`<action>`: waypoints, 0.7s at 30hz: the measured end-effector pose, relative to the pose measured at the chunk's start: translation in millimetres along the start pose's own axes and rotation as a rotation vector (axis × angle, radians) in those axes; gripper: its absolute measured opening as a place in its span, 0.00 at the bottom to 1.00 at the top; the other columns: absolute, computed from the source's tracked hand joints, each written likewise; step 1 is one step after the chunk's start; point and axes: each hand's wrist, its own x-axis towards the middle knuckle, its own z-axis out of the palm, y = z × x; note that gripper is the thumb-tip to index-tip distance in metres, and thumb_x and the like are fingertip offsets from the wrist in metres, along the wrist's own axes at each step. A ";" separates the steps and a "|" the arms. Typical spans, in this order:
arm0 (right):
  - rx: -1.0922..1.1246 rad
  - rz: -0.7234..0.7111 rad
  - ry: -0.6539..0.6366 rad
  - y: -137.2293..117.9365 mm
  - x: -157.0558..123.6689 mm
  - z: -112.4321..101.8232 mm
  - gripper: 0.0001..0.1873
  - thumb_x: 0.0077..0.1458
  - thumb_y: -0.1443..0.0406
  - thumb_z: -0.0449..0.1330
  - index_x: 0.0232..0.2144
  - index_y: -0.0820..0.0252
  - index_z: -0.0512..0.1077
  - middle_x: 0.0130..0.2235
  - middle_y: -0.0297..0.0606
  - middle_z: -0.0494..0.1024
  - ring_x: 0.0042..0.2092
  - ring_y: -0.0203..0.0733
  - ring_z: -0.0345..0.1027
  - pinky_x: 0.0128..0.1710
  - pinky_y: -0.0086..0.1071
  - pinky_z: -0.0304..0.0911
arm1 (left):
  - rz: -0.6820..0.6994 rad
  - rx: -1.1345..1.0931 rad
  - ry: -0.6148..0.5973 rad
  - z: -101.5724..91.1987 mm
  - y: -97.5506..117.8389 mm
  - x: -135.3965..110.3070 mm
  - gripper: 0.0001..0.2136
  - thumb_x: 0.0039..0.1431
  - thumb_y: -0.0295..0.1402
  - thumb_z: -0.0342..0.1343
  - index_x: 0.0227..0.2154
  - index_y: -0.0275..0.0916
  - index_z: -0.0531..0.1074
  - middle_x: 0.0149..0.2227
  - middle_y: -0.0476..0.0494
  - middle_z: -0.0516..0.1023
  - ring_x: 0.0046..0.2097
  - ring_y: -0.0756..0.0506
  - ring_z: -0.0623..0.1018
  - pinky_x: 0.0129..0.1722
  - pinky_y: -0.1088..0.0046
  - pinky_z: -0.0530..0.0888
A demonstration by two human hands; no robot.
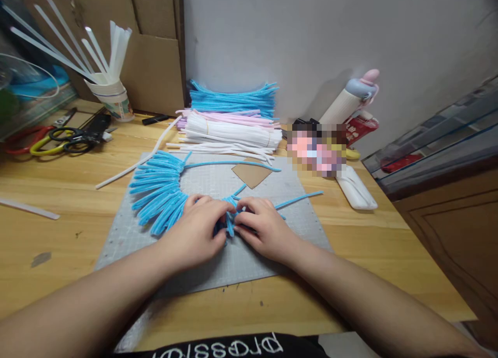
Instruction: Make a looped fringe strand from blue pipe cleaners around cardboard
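Observation:
Blue pipe cleaners are looped side by side into a curved fringe (159,197) on a grey cutting mat (268,270). My left hand (206,220) is closed on the right end of this fringe, its thumb and fingers pinching the blue loops. Facing it, my right hand (262,225) pinches the same end, with a short blue piece between the two hands. Loose blue stems stick out past my right hand, one (299,199) pointing right. My fingers hide part of the joined pieces. A brown cardboard piece (252,174) lies on the mat behind my hands.
Bundles of blue (233,99) and white pipe cleaners (233,131) lie against the wall. At the left are a cup of white sticks (112,98) and several scissors (62,140). A bottle (346,101) and a white case (356,188) are at the right.

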 end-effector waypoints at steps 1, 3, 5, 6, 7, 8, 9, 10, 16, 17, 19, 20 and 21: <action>0.004 0.000 -0.004 0.0 0.1 0.1 0.04 0.60 0.65 0.55 0.36 0.57 0.71 0.47 0.42 0.70 0.48 0.46 0.62 0.46 0.43 0.58 | 0.010 0.004 -0.001 0.3 0.8 -0.3 0.16 0.50 0.24 0.52 0.43 0.43 0.68 0.39 0.47 0.76 0.45 0.42 0.72 0.52 0.56 0.58; 0.039 -0.001 -0.012 -0.9 0.7 -0.2 0.04 0.60 0.65 0.55 0.36 0.57 0.70 0.46 0.43 0.70 0.47 0.45 0.63 0.46 0.42 0.59 | 0.021 0.015 0.002 1.2 2.8 -0.4 0.15 0.50 0.25 0.53 0.42 0.43 0.69 0.40 0.47 0.76 0.46 0.41 0.71 0.51 0.56 0.58; 0.106 -0.008 -0.024 -3.2 1.2 -1.4 0.03 0.59 0.67 0.55 0.35 0.58 0.69 0.46 0.43 0.69 0.47 0.44 0.63 0.47 0.40 0.61 | 0.011 0.018 0.009 2.7 4.5 0.1 0.11 0.52 0.26 0.53 0.39 0.43 0.70 0.37 0.48 0.76 0.44 0.41 0.71 0.50 0.56 0.59; 0.139 -0.012 -0.028 -4.6 1.5 -2.3 0.03 0.59 0.68 0.55 0.36 0.59 0.69 0.46 0.43 0.69 0.47 0.44 0.63 0.47 0.39 0.61 | 0.000 0.016 0.013 3.7 5.1 0.5 0.10 0.53 0.27 0.53 0.38 0.43 0.70 0.35 0.49 0.76 0.42 0.42 0.71 0.49 0.56 0.59; 0.164 -0.013 -0.025 -5.9 1.6 -3.2 0.04 0.58 0.69 0.55 0.37 0.59 0.68 0.46 0.44 0.69 0.48 0.43 0.63 0.48 0.39 0.62 | -0.012 0.012 0.016 4.8 5.3 0.9 0.09 0.53 0.27 0.53 0.37 0.43 0.70 0.33 0.49 0.76 0.41 0.42 0.71 0.49 0.56 0.59; 0.178 -0.012 -0.020 -7.0 1.7 -4.2 0.06 0.57 0.70 0.55 0.38 0.59 0.68 0.46 0.44 0.69 0.48 0.44 0.63 0.49 0.39 0.62 | -0.028 0.004 0.023 5.9 5.3 1.2 0.09 0.53 0.27 0.53 0.37 0.43 0.70 0.32 0.50 0.75 0.40 0.43 0.72 0.49 0.56 0.59; 0.179 -0.010 -0.016 -7.9 1.6 -5.0 0.08 0.56 0.69 0.56 0.40 0.59 0.68 0.48 0.45 0.68 0.49 0.44 0.62 0.50 0.40 0.61 | -0.046 -0.009 0.030 7.0 5.1 1.4 0.10 0.53 0.27 0.53 0.39 0.43 0.70 0.32 0.50 0.75 0.40 0.43 0.72 0.49 0.56 0.59; 0.169 -0.008 -0.015 -8.3 1.5 -5.6 0.09 0.56 0.68 0.57 0.41 0.58 0.68 0.49 0.45 0.68 0.50 0.46 0.62 0.50 0.41 0.61 | -0.062 -0.029 0.038 8.1 4.7 1.5 0.12 0.53 0.26 0.54 0.41 0.44 0.69 0.32 0.50 0.75 0.40 0.43 0.72 0.49 0.56 0.59; 0.041 0.017 -0.015 -5.7 -0.1 -2.8 0.08 0.57 0.65 0.57 0.40 0.55 0.72 0.52 0.43 0.67 0.51 0.47 0.61 0.49 0.43 0.58 | -0.130 -0.163 0.060 11.4 2.1 0.9 0.18 0.53 0.26 0.54 0.46 0.43 0.63 0.32 0.53 0.78 0.43 0.43 0.74 0.53 0.54 0.58; 0.017 0.034 -0.004 -5.3 -0.4 -1.9 0.07 0.57 0.67 0.57 0.39 0.55 0.72 0.51 0.43 0.68 0.51 0.47 0.61 0.49 0.43 0.57 | -0.135 -0.172 0.057 11.0 2.1 0.9 0.17 0.53 0.25 0.53 0.46 0.43 0.63 0.31 0.53 0.78 0.43 0.43 0.74 0.53 0.54 0.58; -0.023 0.054 0.017 -5.1 -0.9 -0.8 0.08 0.54 0.70 0.58 0.38 0.56 0.72 0.51 0.43 0.68 0.51 0.48 0.61 0.49 0.43 0.55 | -0.127 -0.178 0.047 9.0 2.5 1.4 0.15 0.53 0.25 0.52 0.45 0.43 0.63 0.31 0.54 0.77 0.43 0.44 0.75 0.53 0.55 0.58; -0.032 0.052 0.023 -5.1 -1.1 -0.7 0.08 0.54 0.70 0.58 0.38 0.55 0.72 0.51 0.43 0.68 0.52 0.48 0.61 0.49 0.43 0.54 | -0.118 -0.178 0.042 7.3 2.7 1.7 0.14 0.53 0.25 0.52 0.44 0.43 0.64 0.31 0.53 0.77 0.43 0.44 0.74 0.53 0.55 0.59; -0.035 0.040 0.026 -5.2 -1.1 -0.7 0.07 0.55 0.69 0.58 0.38 0.55 0.72 0.51 0.42 0.69 0.52 0.48 0.61 0.49 0.43 0.53 | -0.112 -0.179 0.033 5.1 2.9 2.0 0.13 0.54 0.26 0.52 0.42 0.43 0.65 0.31 0.53 0.78 0.43 0.44 0.74 0.52 0.56 0.59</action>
